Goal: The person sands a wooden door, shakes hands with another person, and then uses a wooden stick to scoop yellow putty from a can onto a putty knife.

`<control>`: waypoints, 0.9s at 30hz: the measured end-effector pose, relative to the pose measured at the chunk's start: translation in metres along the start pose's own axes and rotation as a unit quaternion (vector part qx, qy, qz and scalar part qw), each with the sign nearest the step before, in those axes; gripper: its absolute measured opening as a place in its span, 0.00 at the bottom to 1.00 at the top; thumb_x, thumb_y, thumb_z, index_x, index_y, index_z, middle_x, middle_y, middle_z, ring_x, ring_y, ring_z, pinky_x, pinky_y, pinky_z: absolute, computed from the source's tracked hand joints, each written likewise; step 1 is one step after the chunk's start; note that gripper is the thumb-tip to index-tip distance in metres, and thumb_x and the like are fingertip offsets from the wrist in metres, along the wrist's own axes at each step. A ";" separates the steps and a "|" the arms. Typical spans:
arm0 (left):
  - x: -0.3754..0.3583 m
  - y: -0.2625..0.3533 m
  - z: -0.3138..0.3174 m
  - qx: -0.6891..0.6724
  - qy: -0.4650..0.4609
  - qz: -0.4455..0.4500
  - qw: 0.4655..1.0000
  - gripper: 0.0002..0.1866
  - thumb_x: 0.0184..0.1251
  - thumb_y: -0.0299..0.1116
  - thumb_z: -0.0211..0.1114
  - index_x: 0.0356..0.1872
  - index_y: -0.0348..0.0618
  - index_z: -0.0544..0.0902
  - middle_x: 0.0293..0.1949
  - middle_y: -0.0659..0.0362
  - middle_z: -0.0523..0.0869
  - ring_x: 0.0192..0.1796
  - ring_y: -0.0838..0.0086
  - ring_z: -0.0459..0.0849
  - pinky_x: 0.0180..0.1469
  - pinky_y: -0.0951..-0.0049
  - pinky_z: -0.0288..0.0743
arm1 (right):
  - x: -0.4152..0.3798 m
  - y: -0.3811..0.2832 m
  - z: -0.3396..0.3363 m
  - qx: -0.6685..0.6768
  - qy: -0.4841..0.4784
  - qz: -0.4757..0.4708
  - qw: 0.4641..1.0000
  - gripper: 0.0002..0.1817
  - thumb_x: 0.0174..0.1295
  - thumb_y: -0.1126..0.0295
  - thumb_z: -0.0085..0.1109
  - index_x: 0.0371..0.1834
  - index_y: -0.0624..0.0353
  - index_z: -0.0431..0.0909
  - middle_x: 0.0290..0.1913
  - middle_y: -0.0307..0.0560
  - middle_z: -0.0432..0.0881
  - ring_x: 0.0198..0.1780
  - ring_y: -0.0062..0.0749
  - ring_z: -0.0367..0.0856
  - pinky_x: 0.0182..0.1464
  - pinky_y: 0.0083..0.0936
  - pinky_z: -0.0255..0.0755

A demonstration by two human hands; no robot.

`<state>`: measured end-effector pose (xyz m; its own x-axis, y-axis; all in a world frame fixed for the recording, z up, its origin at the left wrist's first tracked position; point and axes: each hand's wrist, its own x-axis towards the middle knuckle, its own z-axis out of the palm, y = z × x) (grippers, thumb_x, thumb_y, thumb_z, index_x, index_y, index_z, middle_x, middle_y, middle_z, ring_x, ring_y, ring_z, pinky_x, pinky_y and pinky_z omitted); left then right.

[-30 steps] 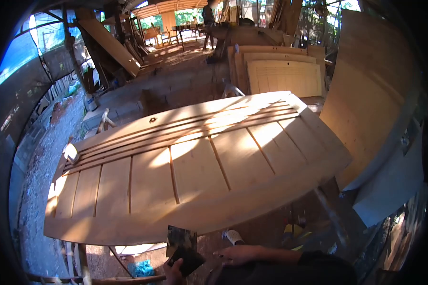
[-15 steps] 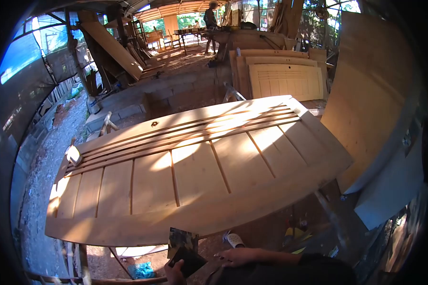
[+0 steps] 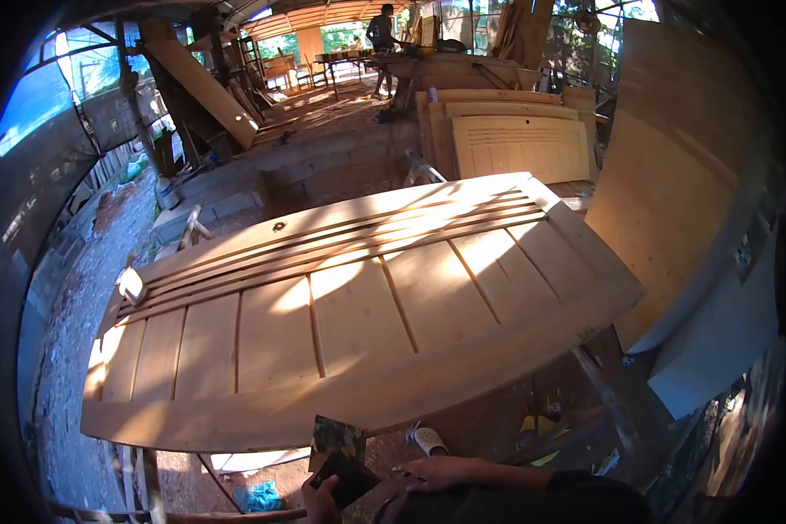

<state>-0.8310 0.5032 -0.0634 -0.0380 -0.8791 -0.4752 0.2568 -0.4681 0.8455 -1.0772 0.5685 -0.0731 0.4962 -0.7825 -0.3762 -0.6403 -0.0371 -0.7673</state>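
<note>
My left hand (image 3: pixel 321 499) is closed on a folded dark sheet that looks like sandpaper (image 3: pixel 351 479), its upper part mottled brown. It is held low, by the near edge of a wooden door (image 3: pixel 358 323), which lies flat with grooved panels and long slats. My right hand (image 3: pixel 437 472) is to the right of the sheet, fingers stretched out and holding nothing, close to my dark clothing. A white container (image 3: pixel 132 286) stands on the door's left end. There is a small round hole (image 3: pixel 279 226) near the door's far edge.
Wooden trestle legs (image 3: pixel 607 397) support the door. More doors (image 3: pixel 522 150) lean behind it, and tall plywood (image 3: pixel 686 183) stands at the right. A person (image 3: pixel 382 39) is at a far workbench. A blue plastic bag (image 3: pixel 258 497) lies on the ground.
The view has shifted slightly, so the door sits a little further left and up. The far person has changed posture. My hands keep nearly the same pose.
</note>
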 end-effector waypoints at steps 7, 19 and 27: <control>-0.009 0.004 0.003 0.010 0.038 0.004 0.999 0.17 0.50 0.20 0.60 0.45 0.31 0.74 0.37 0.51 0.82 0.38 0.64 0.84 0.44 0.66 0.80 | 0.002 -0.004 -0.003 0.005 -0.012 -0.001 1.000 0.32 0.64 0.59 0.53 0.67 0.62 0.57 0.57 0.61 0.73 0.58 0.52 0.73 0.59 0.38 0.66; -0.002 0.001 -0.006 0.019 -0.058 0.015 0.998 0.16 0.52 0.22 0.61 0.44 0.31 0.80 0.37 0.53 0.84 0.38 0.70 0.83 0.43 0.71 0.78 | 0.007 0.012 -0.003 0.063 -0.012 0.002 0.998 0.30 0.65 0.56 0.52 0.65 0.60 0.61 0.53 0.60 0.77 0.49 0.45 0.79 0.55 0.35 0.70; -0.006 -0.009 -0.023 -0.063 -0.021 0.019 0.998 0.16 0.51 0.21 0.62 0.44 0.30 0.80 0.35 0.54 0.85 0.36 0.71 0.84 0.41 0.72 0.78 | 0.022 0.075 0.026 -0.042 -0.038 0.112 0.992 0.31 0.62 0.52 0.54 0.63 0.60 0.63 0.49 0.63 0.78 0.51 0.51 0.78 0.54 0.36 0.70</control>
<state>-0.8113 0.5151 -0.0736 -0.0667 -0.9001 -0.4306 0.3782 -0.4222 0.8238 -1.0994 0.5647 -0.1528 0.3764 -0.7285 -0.5724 -0.7848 0.0777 -0.6148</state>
